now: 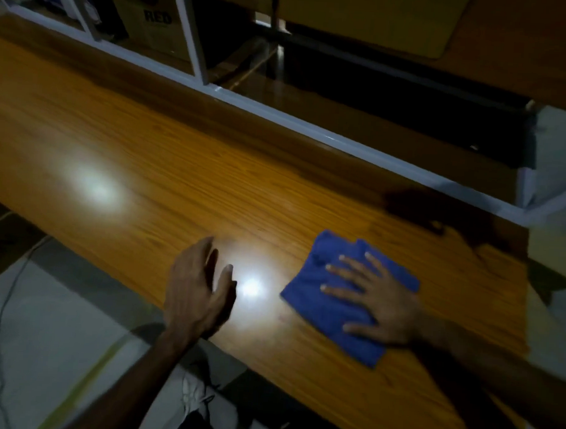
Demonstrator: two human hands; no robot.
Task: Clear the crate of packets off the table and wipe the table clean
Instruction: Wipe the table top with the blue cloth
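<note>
Left hand (199,285) relaxed, right hand (374,301) flat.

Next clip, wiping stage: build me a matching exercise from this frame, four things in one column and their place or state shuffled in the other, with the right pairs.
Things:
1. blue cloth
2. right hand
3. left hand
4. cardboard box

Places or states:
A. on the shelf behind the table, printed RED
B. fingers spread flat, pressing down on the cloth
C. folded, lying on the wooden table near its right end
D. open, holding nothing, at the table's near edge

Pairs: 1-C, 2-B, 3-D, 4-A
</note>
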